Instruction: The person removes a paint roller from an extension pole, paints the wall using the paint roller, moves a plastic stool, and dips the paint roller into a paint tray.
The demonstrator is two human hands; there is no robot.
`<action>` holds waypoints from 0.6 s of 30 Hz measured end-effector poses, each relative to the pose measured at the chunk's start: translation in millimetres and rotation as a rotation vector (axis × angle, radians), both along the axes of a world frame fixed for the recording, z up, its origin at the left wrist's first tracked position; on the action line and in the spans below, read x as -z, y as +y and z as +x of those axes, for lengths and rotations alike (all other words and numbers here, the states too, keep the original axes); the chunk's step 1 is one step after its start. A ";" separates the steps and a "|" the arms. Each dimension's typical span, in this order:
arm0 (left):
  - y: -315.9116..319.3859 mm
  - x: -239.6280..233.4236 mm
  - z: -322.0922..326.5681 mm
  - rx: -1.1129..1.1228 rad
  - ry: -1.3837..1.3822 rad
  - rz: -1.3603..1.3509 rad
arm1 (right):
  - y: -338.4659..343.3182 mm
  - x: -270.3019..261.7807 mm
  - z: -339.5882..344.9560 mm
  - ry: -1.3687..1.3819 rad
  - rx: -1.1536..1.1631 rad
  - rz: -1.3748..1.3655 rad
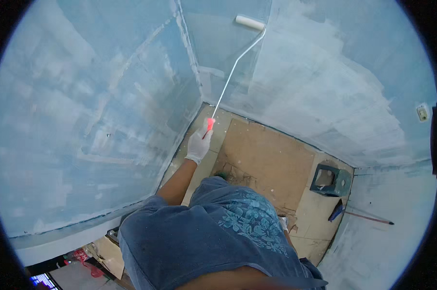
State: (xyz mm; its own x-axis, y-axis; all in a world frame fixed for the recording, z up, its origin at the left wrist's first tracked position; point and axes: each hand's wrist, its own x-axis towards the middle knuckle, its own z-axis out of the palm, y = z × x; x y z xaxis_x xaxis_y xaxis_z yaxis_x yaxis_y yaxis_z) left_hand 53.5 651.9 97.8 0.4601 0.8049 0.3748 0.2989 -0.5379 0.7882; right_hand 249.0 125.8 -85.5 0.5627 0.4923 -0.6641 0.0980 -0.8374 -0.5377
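Note:
In a white glove, my left hand (198, 145) grips the red-pink handle of a paint roller (224, 84) with a long bent metal frame. Its white roller sleeve (250, 22) is up against, or close to, the pale blue wall (298, 72) near the corner. My right hand (284, 222), also gloved, hangs low by my side. My shirt covers most of it, so its fingers cannot be made out. A brown cardboard sheet (265, 159) lies on the tiled floor before me.
Patchy blue walls, one of them the left wall (70, 119), close in the floor. At right are a dark green box-like object (329, 180) with a square opening and a brush or broom (336, 211). A wall socket (422, 113) is higher up. Clutter (108, 250) lies at lower left.

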 end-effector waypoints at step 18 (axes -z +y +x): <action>-44.3 43.9 43.2 -0.079 0.079 -0.225 | -17.0 -19.8 -9.1 0.162 0.250 0.102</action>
State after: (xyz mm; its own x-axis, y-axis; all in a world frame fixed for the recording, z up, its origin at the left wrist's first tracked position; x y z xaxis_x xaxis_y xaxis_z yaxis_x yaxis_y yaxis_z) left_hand 96.7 607.6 53.9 0.4129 0.8987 0.1478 0.3989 -0.3243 0.8577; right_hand 239.8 108.8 -65.7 0.5655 0.4207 -0.7094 -0.1984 -0.7655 -0.6121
